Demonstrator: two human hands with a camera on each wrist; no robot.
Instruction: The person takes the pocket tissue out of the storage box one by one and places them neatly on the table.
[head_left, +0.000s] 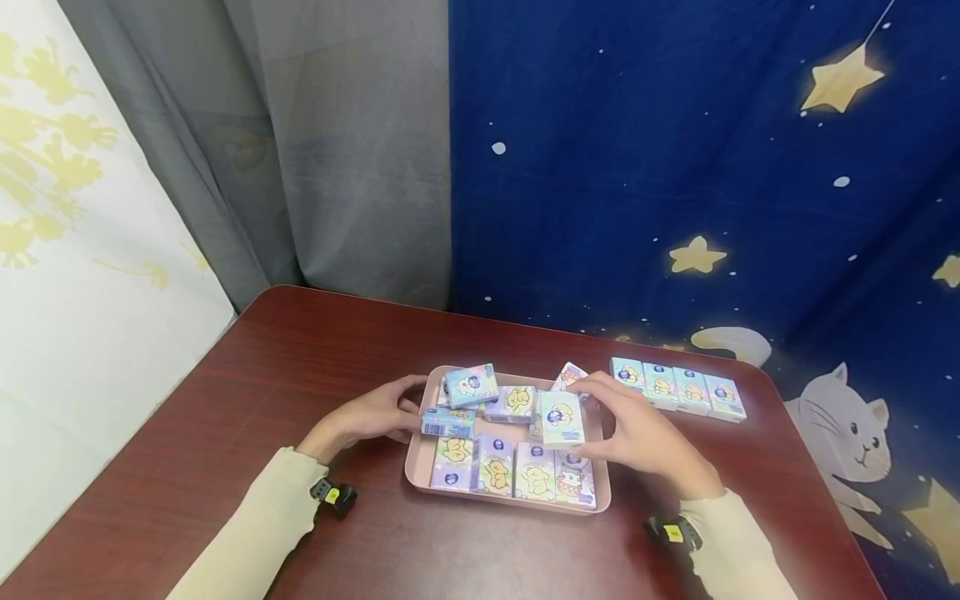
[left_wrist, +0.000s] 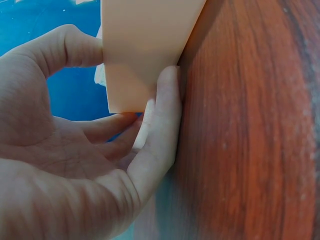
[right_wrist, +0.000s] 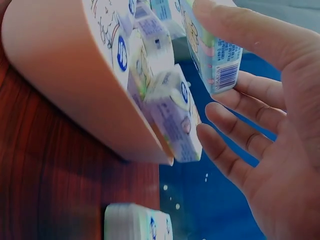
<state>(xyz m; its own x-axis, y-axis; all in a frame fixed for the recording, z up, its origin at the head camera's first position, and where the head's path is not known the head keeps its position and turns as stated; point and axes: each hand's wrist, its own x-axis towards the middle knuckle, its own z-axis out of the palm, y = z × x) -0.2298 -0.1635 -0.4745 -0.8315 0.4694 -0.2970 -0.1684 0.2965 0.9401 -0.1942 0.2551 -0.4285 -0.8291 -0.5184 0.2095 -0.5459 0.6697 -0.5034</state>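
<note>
A shallow pink tray (head_left: 422, 467) on the table holds several small tissue packs printed with cartoon animals, such as a purple one (head_left: 492, 465). My left hand (head_left: 378, 410) grips the tray's left end; in the left wrist view, the thumb and fingers touch the plain tray wall (left_wrist: 145, 55). Over the tray's right side, my right hand (head_left: 645, 429) pinches a light-coloured tissue pack (head_left: 561, 421) between thumb and fingers. The right wrist view shows the barcode on this pack (right_wrist: 222, 65) and the other fingers loosely bent beneath it. A blue pack (head_left: 471, 385) lies tilted on others at the back left.
Several similar packs (head_left: 690, 392) stand side by side in a row on the table, right of the tray near the back edge. The dark red wooden table (head_left: 442, 550) meets a grey curtain (head_left: 360, 167) and a blue star-patterned curtain (head_left: 585, 208) behind.
</note>
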